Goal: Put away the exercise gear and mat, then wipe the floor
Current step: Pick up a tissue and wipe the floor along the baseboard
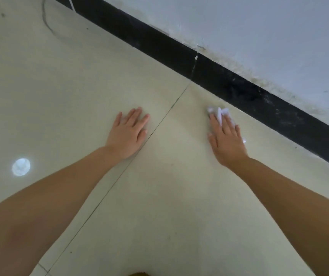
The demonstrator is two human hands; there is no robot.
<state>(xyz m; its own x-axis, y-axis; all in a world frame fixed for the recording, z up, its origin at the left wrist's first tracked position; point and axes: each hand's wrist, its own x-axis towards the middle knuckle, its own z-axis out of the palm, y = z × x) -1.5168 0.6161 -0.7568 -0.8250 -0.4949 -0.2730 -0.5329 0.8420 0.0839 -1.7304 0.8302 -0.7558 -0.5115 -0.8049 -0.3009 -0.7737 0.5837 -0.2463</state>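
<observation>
My right hand [226,137] lies flat with straight fingers on a crumpled white tissue [217,111] and presses it onto the cream floor tiles [169,186], close to the black skirting. Only the tissue's front part and small bits at the hand's side show; the rest is under the palm. My left hand [128,132] rests flat on the floor with fingers spread, just left of a tile joint, and holds nothing. No exercise gear or mat is in view.
A black skirting board [229,84] runs diagonally from top left to right, with a scuffed white wall [269,32] above it. A dark grout line [120,176] crosses between my arms. A round lamp reflection [21,166] shines on the left tile.
</observation>
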